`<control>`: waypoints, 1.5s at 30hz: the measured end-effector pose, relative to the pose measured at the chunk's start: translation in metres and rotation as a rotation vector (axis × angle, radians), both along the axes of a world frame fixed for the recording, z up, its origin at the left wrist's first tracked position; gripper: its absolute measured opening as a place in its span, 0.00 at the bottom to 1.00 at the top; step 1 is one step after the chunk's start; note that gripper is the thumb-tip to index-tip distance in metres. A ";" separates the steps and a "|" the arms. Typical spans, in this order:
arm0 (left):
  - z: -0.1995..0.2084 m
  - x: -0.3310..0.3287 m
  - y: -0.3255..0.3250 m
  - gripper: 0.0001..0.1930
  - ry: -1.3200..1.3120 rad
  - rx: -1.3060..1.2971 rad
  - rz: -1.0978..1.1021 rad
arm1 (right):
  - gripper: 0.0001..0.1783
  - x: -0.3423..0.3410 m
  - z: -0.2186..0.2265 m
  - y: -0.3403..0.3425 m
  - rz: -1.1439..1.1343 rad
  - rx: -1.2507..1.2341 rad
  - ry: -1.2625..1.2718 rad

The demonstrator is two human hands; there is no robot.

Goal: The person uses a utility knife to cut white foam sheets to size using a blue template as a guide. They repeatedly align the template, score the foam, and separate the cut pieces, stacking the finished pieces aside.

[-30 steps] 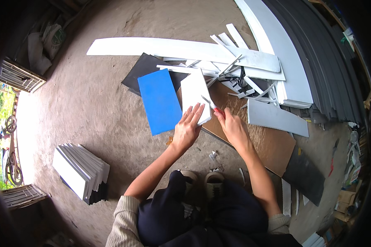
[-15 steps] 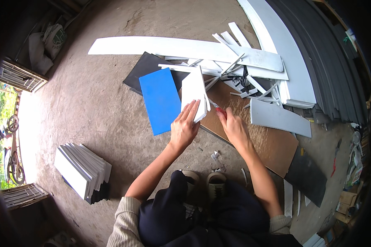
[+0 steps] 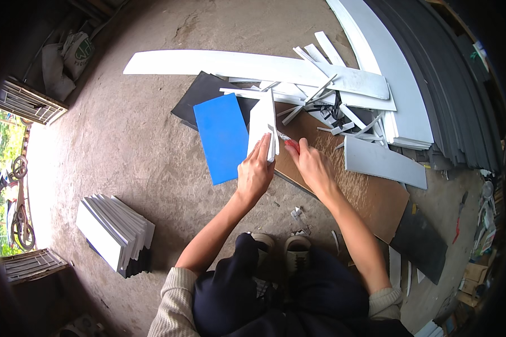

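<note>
The left hand (image 3: 254, 174) presses its fingers, laid close together, onto the lower end of a white board (image 3: 258, 119); I cannot tell whether its thumb pinches the edge. The right hand (image 3: 315, 168) is wrapped around a red-handled cutter (image 3: 292, 144), whose blade seems to touch the board's right edge (it is small and hard to read here). The board lies between a blue sheet (image 3: 220, 140) and the bare part of a brown board (image 3: 354, 185).

A green emblem (image 3: 82, 49) stands on the pale sack (image 3: 73, 63) at the upper left, with a line of lettering (image 3: 81, 61) just below it.
</note>
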State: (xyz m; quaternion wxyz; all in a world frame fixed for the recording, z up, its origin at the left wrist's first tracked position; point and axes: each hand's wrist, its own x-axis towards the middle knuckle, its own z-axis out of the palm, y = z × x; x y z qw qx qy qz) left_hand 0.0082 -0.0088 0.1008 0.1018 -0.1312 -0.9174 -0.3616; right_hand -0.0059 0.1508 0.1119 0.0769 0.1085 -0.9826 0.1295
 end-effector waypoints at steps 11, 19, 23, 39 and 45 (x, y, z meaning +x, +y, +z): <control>-0.004 -0.005 0.003 0.27 0.102 0.018 0.005 | 0.24 -0.027 -0.008 -0.011 -0.024 -0.046 -0.035; -0.001 -0.008 0.006 0.23 0.097 0.061 0.059 | 0.24 -0.033 -0.008 -0.009 -0.054 -0.061 -0.097; -0.001 -0.011 0.001 0.23 0.098 0.052 0.055 | 0.24 -0.019 -0.002 -0.002 -0.098 -0.092 -0.163; -0.005 -0.010 0.001 0.28 0.031 0.031 0.016 | 0.24 -0.058 -0.027 -0.007 -0.040 -0.084 -0.048; -0.002 -0.017 -0.003 0.25 0.074 0.033 0.064 | 0.25 -0.044 -0.015 -0.002 -0.081 -0.046 -0.117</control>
